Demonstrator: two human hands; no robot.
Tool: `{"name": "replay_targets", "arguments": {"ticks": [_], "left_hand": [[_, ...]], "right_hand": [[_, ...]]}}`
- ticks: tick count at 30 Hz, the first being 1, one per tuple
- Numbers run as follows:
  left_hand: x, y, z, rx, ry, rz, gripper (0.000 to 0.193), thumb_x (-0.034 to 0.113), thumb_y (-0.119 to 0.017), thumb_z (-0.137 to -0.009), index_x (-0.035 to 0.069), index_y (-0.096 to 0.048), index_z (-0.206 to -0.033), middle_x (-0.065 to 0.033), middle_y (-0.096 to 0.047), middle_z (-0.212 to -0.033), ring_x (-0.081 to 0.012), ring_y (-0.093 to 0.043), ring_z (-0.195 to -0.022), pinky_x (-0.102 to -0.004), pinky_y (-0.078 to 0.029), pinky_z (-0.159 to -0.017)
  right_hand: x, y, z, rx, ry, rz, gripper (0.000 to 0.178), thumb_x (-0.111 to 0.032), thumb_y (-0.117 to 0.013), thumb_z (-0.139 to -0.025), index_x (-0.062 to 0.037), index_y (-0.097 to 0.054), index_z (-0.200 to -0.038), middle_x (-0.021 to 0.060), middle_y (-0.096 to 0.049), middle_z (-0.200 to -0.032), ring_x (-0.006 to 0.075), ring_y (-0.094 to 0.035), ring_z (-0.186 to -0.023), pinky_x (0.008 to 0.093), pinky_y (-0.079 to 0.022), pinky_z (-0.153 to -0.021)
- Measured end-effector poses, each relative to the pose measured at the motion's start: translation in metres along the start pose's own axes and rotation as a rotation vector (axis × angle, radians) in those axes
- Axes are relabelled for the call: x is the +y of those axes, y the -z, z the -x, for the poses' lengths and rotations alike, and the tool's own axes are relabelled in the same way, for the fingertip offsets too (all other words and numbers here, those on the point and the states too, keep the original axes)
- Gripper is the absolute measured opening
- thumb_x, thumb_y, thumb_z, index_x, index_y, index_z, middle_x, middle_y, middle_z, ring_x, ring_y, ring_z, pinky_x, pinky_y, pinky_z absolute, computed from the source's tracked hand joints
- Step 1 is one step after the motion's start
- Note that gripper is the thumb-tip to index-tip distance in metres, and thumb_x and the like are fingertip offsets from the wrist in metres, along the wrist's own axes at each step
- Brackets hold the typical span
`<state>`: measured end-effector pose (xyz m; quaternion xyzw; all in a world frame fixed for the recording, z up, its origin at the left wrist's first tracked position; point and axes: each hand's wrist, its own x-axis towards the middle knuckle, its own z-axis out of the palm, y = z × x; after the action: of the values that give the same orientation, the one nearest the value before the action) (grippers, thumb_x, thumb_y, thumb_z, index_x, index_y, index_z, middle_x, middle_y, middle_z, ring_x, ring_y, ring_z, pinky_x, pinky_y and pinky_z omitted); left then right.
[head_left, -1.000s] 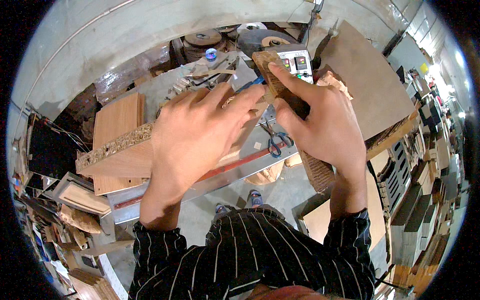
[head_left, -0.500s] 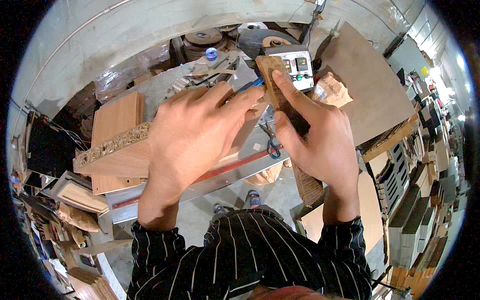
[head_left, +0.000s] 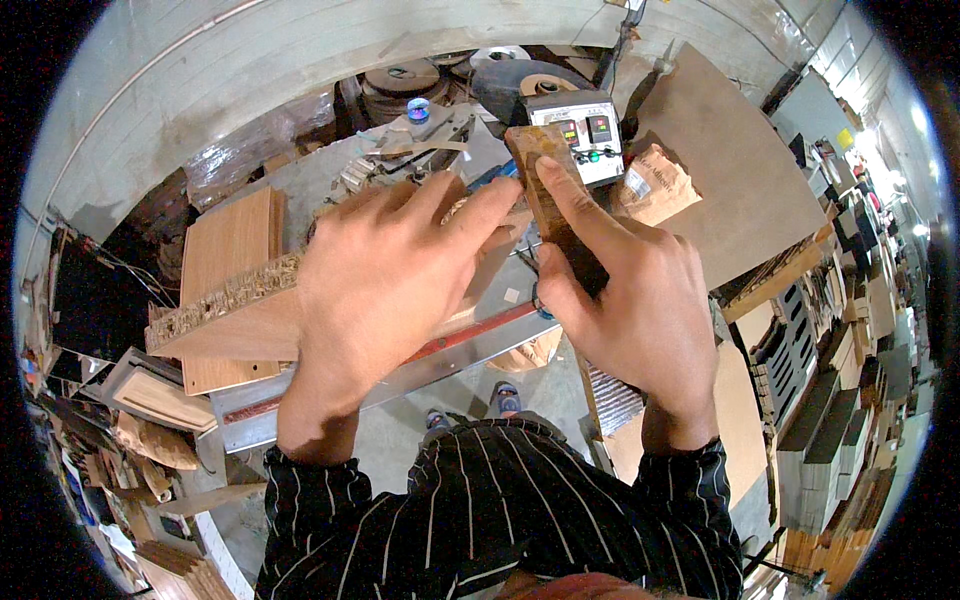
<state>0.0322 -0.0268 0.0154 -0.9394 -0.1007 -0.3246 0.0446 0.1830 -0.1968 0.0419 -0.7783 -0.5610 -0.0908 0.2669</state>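
Note:
My left hand (head_left: 385, 260) is closed over the right end of a wood-grain laminated chipboard panel (head_left: 235, 325), whose rough, unfinished edge faces up. Its fingers bend down on the far side and hide that part of the panel. My right hand (head_left: 635, 285) grips a long brown wooden block (head_left: 532, 155), the index finger stretched along the top and the thumb against its side. The block's far end comes close to my left fingertips. Behind my left fingers a bit of something blue shows. Scissors with a blue handle (head_left: 542, 305) are mostly hidden by my right hand.
Beneath lies a metal-edged bench (head_left: 330, 402) with a red strip. Another wood-grain panel (head_left: 232, 235) lies at left. Beyond the block are a control box (head_left: 598, 138) with small displays, a torn paper bag (head_left: 655, 185) and a large brown sheet (head_left: 735, 170). Stacked boards (head_left: 825, 450) stand at right.
The block's far end has come slightly nearer and its near end has shifted left, with my right hand moving slightly left. The scissors are now more covered. My left hand barely moves.

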Motion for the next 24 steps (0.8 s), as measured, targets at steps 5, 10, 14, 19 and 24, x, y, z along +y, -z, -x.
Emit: {"name": "replay_targets", "arguments": {"ticks": [5,10,14,19,24], "left_hand": [[0.004,0.004,0.001,0.042,-0.009,-0.018,0.041,0.018,-0.081,-0.088,0.016,-0.067,-0.127,-0.0034,-0.072,-0.095,-0.0246,-0.076,-0.081,-0.0399,-0.064,-0.072],[0.012,0.009,0.003,-0.037,0.084,0.051,0.047,0.015,-0.083,-0.087,0.017,-0.068,-0.132,-0.0105,-0.079,-0.104,-0.0343,-0.078,-0.090,-0.0481,-0.063,-0.078],[0.007,0.006,0.000,-0.012,0.038,0.047,0.043,0.020,-0.083,-0.090,0.017,-0.067,-0.129,-0.0079,-0.077,-0.098,-0.0313,-0.077,-0.086,-0.0451,-0.063,-0.074],[0.005,0.004,-0.001,0.033,0.012,-0.012,0.037,0.026,-0.083,-0.094,0.016,-0.064,-0.124,-0.0041,-0.073,-0.093,-0.0256,-0.077,-0.081,-0.0406,-0.062,-0.070],[0.008,0.006,-0.003,-0.031,0.075,0.035,0.035,0.035,-0.083,-0.096,0.020,-0.072,-0.126,-0.0098,-0.080,-0.099,-0.0325,-0.078,-0.086,-0.0458,-0.062,-0.073]], "right_hand": [[0.000,0.011,-0.008,-0.077,0.026,0.006,0.060,-0.023,-0.075,-0.094,-0.0096,-0.069,-0.152,0.0266,-0.075,-0.086,0.0460,-0.075,-0.079,0.0508,-0.060,-0.076],[0.001,0.010,-0.018,-0.062,0.022,0.013,0.055,-0.023,-0.075,-0.093,-0.0081,-0.073,-0.147,0.0276,-0.075,-0.087,0.0470,-0.074,-0.079,0.0505,-0.059,-0.076],[0.007,0.009,-0.021,-0.032,0.055,0.026,0.053,-0.023,-0.075,-0.093,-0.0079,-0.075,-0.144,0.0283,-0.073,-0.084,0.0467,-0.073,-0.076,0.0494,-0.059,-0.075],[0.020,0.011,-0.031,-0.038,0.051,0.036,0.053,-0.024,-0.073,-0.094,-0.0094,-0.075,-0.146,0.0297,-0.069,-0.077,0.0451,-0.071,-0.071,0.0481,-0.058,-0.074],[0.033,0.007,-0.025,-0.023,0.012,-0.058,0.054,-0.023,-0.072,-0.096,-0.0104,-0.073,-0.148,0.0297,-0.070,-0.079,0.0439,-0.071,-0.070,0.0471,-0.058,-0.074]]}}
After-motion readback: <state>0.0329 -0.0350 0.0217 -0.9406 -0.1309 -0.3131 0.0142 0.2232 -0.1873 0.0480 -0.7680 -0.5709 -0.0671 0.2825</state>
